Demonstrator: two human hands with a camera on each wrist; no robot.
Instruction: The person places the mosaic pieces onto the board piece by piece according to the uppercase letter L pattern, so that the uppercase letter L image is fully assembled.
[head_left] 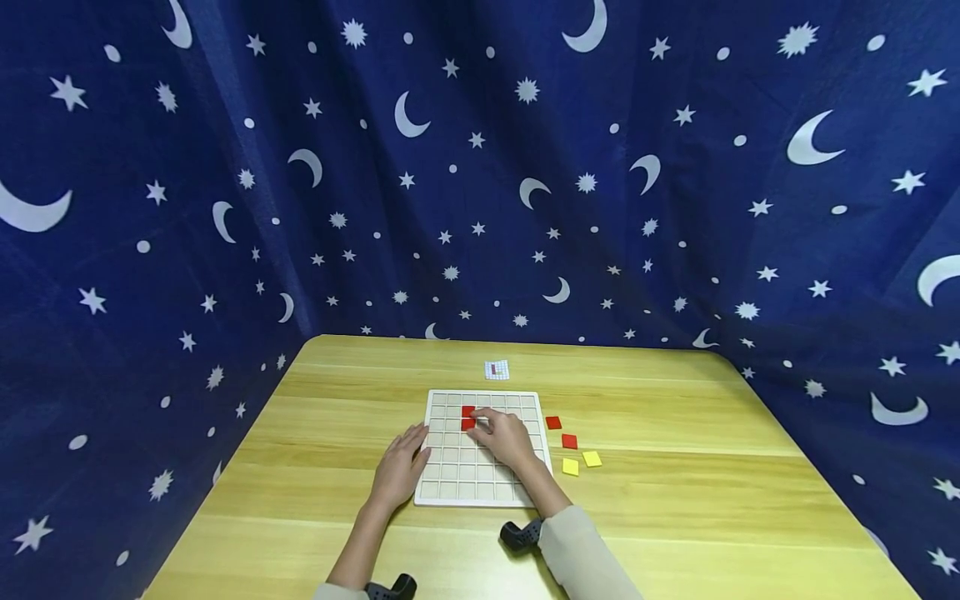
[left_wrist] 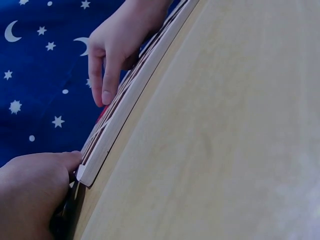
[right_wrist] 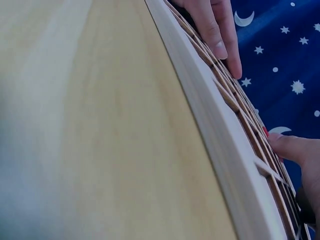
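Sitting in white grid board (head_left: 480, 483), red tiles (head_left: 468, 417)

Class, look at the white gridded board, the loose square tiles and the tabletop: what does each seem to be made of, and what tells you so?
White gridded board: probably painted wood or plastic, matte, with raised dividers. Small red square tile and yellow square tile: flat, evenly coloured, likely plastic or painted wood. Light tabletop: wood or wood-look laminate, showing grain streaks and a smooth finish.

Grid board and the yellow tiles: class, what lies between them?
Head view: only bare table lies between the board and the yellow tiles.
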